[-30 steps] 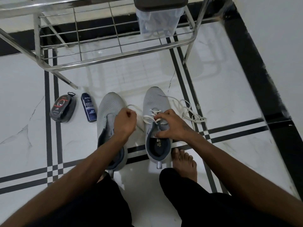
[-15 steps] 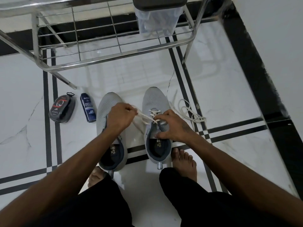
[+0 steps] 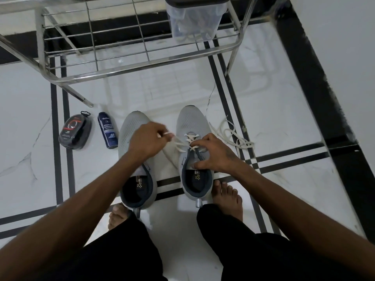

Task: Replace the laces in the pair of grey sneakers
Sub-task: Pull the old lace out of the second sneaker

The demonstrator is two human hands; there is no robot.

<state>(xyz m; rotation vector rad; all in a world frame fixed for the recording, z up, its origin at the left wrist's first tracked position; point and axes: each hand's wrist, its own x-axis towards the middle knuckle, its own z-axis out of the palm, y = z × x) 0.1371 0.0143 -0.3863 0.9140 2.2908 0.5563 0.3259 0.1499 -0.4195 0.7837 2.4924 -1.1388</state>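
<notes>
We see two grey mesh sneakers side by side on glossy marble floor: left sneaker unlaced, right sneaker part-laced. Left hand pinches the flat white lace; right hand, fingers curled, grips the right sneaker's tongue. One loose lace lies coiled beside it

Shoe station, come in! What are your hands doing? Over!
Left hand pinches white lace. Right hand grips right sneaker, partly laced. Left sneaker bare. Loose lace beside, not blocking.
</notes>
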